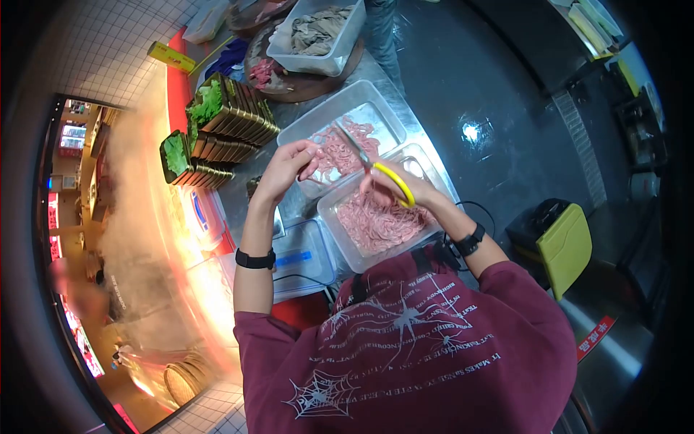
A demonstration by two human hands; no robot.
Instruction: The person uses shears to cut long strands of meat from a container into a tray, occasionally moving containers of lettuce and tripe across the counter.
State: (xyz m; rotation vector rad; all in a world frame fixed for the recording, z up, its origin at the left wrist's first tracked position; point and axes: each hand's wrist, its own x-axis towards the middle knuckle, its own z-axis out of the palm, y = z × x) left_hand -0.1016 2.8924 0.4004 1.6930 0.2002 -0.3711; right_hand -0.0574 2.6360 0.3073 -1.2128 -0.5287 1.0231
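1. Pinching a pink meat strip [327, 153] between its fingertips, the left hand [289, 165] is hovering over the far tray [318, 116].
2. The right hand [384, 189] is gripping the yellow-handled scissors [394, 182], with the blades pointing at the strip.
3. The shirt lettering [412, 340] is showing reversed and is unreadable.

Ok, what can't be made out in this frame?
Head view: blades of the yellow-handled scissors, in the right hand, blur into pink meat strips; open or closed unclear.
Left hand fingers hide the pinched pink strip end.
Grey contents of the far clear plastic tub: too small to identify.
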